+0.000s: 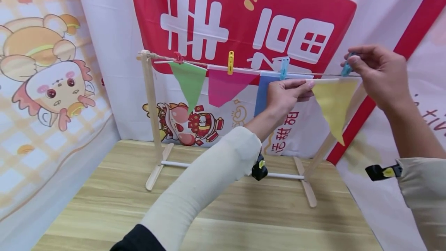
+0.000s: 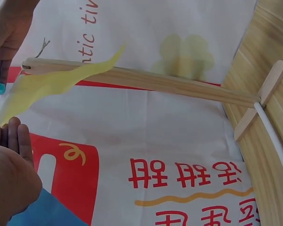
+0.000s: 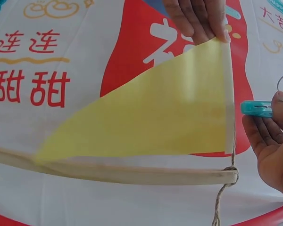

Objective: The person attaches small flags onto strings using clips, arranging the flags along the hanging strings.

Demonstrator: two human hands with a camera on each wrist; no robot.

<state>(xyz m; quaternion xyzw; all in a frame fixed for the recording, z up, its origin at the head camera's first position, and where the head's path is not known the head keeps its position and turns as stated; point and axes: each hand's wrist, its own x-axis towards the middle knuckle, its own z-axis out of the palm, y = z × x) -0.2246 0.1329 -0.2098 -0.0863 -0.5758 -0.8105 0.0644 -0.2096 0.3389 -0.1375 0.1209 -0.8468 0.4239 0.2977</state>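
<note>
My left hand (image 1: 283, 95) pinches the upper left corner of a yellow triangular pennant (image 1: 332, 105), whose white top edge lies along a thin twine line (image 1: 322, 74). My right hand (image 1: 385, 74) holds a teal clothespin (image 3: 256, 108) between thumb and fingers, just beside the twine. In the right wrist view a small gap separates the clothespin from the pennant's white edge. Farther left on the line hang a green pennant (image 1: 189, 80), a pink pennant (image 1: 230, 86) and a blue pennant (image 1: 263, 92), the last partly behind my left hand.
A red clothespin (image 1: 178, 57), a yellow clothespin (image 1: 230, 63) and a light blue clothespin (image 1: 284, 68) grip the line. Wooden posts (image 1: 152, 107) on flat feet carry the twine, joined below by a white rod (image 1: 285, 176). The stand is on a wood-grain table (image 1: 244, 216) before a printed cloth (image 1: 115, 30).
</note>
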